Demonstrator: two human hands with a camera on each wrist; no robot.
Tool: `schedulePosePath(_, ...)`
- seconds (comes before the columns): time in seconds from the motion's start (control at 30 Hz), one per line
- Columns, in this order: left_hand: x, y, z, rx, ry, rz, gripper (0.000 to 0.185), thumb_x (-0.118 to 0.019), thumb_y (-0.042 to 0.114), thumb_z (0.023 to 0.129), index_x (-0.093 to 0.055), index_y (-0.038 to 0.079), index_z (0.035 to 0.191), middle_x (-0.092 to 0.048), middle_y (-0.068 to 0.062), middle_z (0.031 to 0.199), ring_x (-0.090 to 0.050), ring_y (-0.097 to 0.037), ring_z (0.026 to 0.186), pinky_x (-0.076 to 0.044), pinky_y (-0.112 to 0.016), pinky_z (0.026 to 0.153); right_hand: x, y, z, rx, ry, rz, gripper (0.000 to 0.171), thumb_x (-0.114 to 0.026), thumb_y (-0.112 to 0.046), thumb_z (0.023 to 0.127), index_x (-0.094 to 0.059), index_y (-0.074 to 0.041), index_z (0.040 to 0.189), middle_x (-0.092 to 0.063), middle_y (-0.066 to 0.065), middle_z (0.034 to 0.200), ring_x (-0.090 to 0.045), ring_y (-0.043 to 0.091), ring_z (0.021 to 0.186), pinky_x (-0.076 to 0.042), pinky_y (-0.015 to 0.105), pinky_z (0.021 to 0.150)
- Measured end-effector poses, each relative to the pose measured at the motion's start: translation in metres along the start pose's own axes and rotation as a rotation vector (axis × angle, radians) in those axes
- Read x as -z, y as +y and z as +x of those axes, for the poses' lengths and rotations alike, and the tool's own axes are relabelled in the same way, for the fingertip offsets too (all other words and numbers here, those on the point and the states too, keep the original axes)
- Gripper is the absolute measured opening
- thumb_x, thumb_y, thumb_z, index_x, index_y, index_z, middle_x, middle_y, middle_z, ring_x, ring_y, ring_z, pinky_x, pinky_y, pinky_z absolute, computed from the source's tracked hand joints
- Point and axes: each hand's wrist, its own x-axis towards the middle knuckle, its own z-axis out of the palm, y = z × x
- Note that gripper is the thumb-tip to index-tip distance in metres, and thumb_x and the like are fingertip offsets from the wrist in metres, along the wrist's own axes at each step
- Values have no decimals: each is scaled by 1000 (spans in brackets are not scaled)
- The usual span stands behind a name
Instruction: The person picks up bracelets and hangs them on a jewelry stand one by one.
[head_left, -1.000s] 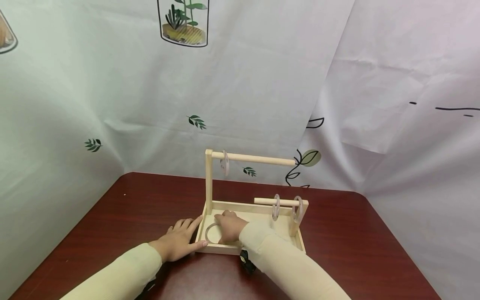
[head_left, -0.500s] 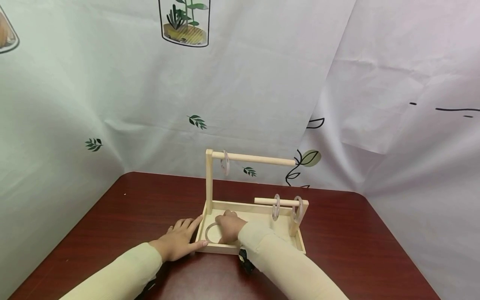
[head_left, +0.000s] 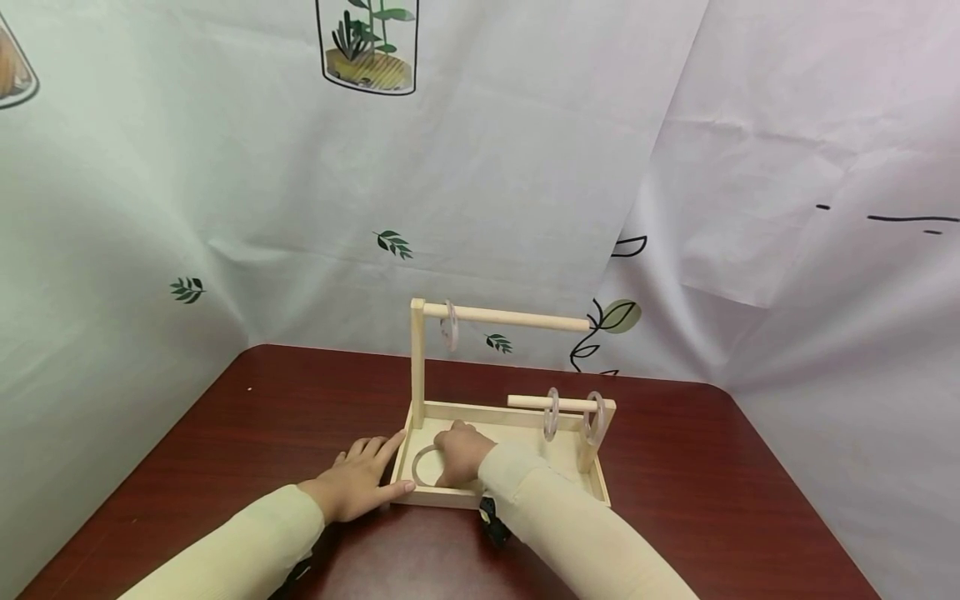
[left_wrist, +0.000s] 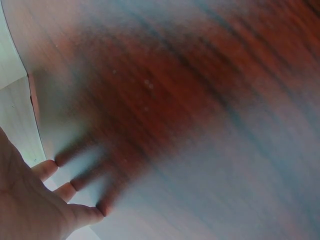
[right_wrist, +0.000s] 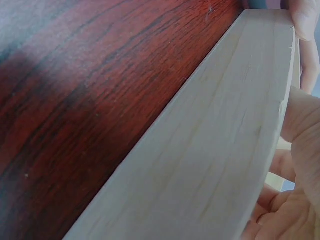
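A wooden jewelry stand with a shallow tray (head_left: 517,434) carries two crossbars. In the head view a pale bangle (head_left: 417,466) lies in the tray's left part, and my right hand (head_left: 462,454) grips its right side with curled fingers; the fingertips are partly hidden. My left hand (head_left: 352,482) is spread at the tray's left front corner, thumb on the front rim, other fingers on the table and left edge. One bangle (head_left: 449,327) hangs on the upper bar (head_left: 510,317). Two more, a middle bangle (head_left: 551,415) and an outer bangle (head_left: 594,418), hang on the lower bar (head_left: 532,402).
The stand sits on a dark red wooden table (head_left: 675,467). Behind the table hangs a pale cloth (head_left: 487,167) printed with leaves. The tray's front wall (right_wrist: 200,130) fills much of the right wrist view.
Almost nothing differs; my right hand and the bangle in the tray have shifted very slightly to the right. My left hand stays in place.
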Motion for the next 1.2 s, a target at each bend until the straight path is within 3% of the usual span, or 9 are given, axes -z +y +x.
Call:
schedulePosePath(0.33, -1, -1, 1, 5, 1, 11, 85, -50, 65, 90, -27, 13, 153, -43, -19, 139, -36, -45, 130, -31, -69, 94, -8, 16, 7, 17, 42, 148, 42, -86, -32, 61, -62, -12, 90, -49, -2, 80, -47, 10, 70, -42, 22, 61)
schedulePosePath(0.6, -4, -3, 2, 14, 4, 21, 84, -48, 65, 90, -26, 13, 153, -42, -19, 140, -34, -44, 131, -31, -68, 95, -6, 24, 8, 33, 78, 303, 75, -87, -28, 59, -61, -1, 123, -59, 5, 98, -51, 11, 84, -44, 22, 71)
schedulePosePath(0.83, -2, -1, 2, 18, -18, 16, 84, -49, 65, 90, -27, 14, 153, -42, -19, 140, -35, -44, 131, -31, -69, 95, 5, 21, 0, 32, 143, 390, 73, -85, -23, 60, -60, 1, 124, -58, 11, 105, -49, 14, 86, -44, 23, 72)
schedulePosePath(1.0, -3, -2, 3, 28, -29, 20, 85, -48, 66, 90, -25, 15, 154, -41, -19, 141, -34, -44, 132, -31, -69, 95, 12, 17, -7, 3, 154, 501, 76, -84, -20, 63, -56, 1, 130, -52, 12, 105, -49, 14, 84, -45, 26, 72)
schedulePosePath(1.2, -2, -2, 2, 38, -46, 12, 86, -48, 67, 90, -24, 14, 154, -40, -20, 142, -33, -45, 132, -29, -70, 96, 18, 15, -12, -20, 151, 596, 79, -83, -23, 67, -50, -1, 136, -49, 12, 111, -51, 19, 94, -47, 32, 77)
